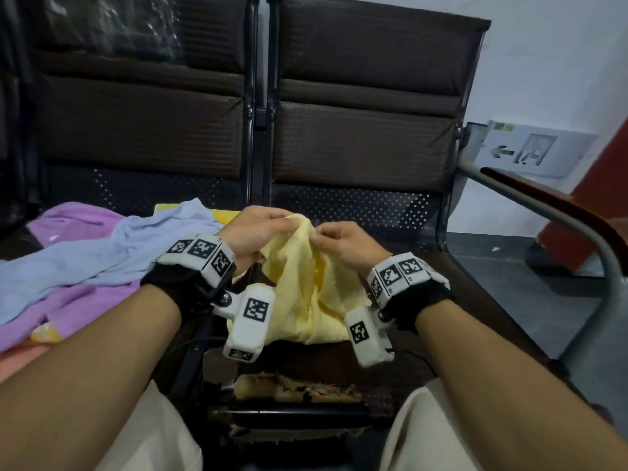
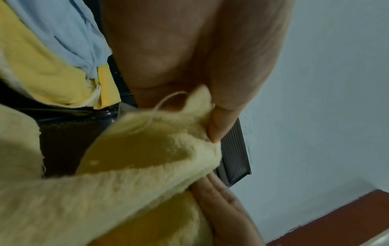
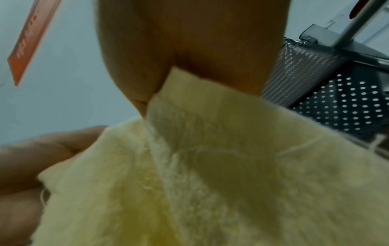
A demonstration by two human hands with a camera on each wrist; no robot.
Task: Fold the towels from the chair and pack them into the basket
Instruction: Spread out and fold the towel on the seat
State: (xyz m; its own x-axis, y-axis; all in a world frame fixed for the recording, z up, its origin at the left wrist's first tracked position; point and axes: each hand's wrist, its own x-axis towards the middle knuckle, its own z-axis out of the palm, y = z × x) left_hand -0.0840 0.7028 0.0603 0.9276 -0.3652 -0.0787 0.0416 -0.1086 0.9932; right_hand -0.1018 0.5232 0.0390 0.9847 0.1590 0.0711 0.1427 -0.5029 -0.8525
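Head view is showing both hands raised over the right-hand seat of a dark chair (image 1: 356, 137), working the top edge of a pale yellow towel (image 1: 299, 294). Left hand (image 1: 258, 232) is pinching that edge between thumb and curled fingers, and right hand (image 1: 343, 243) is doing the same just beside it, at about three o'clock from the left. The rest of the towel is hanging down and bunching on the seat at six o'clock. Judging by the hands being so close together, the person is probably feeling along the hem for the corners, so the cloth can be spread before the first fold.

At nine o'clock from the hands, a light blue towel (image 1: 102, 253) is lying crumpled over a purple towel (image 1: 68, 307) on the neighbouring seat, seemingly waiting their turn. No basket is appearing in any view.

At two o'clock, a grey wall sign (image 1: 530, 151) is carrying a left-pointing arrow and a running-figure pictogram, in the style of an exit marker; no wording on it is legible. Square black-and-white coded markers are covering the wrist units, and they are bearing no readable text. An orange strip with faint characters is showing in the right wrist view, too blurred to read.
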